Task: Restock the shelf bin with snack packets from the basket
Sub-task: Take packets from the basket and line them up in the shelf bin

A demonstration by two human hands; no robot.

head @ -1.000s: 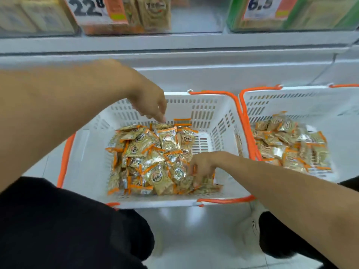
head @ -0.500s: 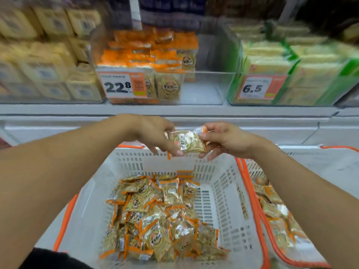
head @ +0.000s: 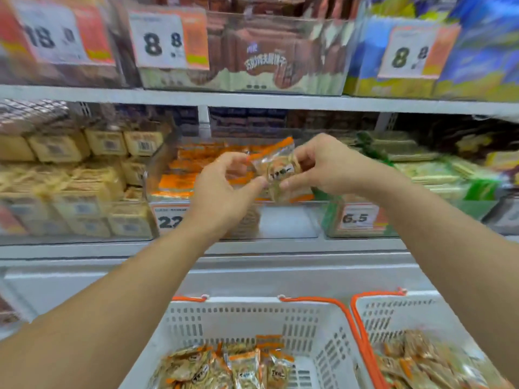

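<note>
Hands (head: 276, 178) pinching snack packet (head: 276, 171)

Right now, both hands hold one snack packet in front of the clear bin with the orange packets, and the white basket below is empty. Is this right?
Not quite. The left hand and right hand do hold one snack packet before the clear bin, but the head view shows the white basket still holds many packets.

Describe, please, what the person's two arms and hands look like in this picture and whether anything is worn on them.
Both forearms are bare as far as the frame shows, with no sleeves in view. The left hand and the right hand wear no gloves, and no rings, watch or bracelet are visible. Fingernails look short and unpainted, though motion blur hides finer detail.
</note>
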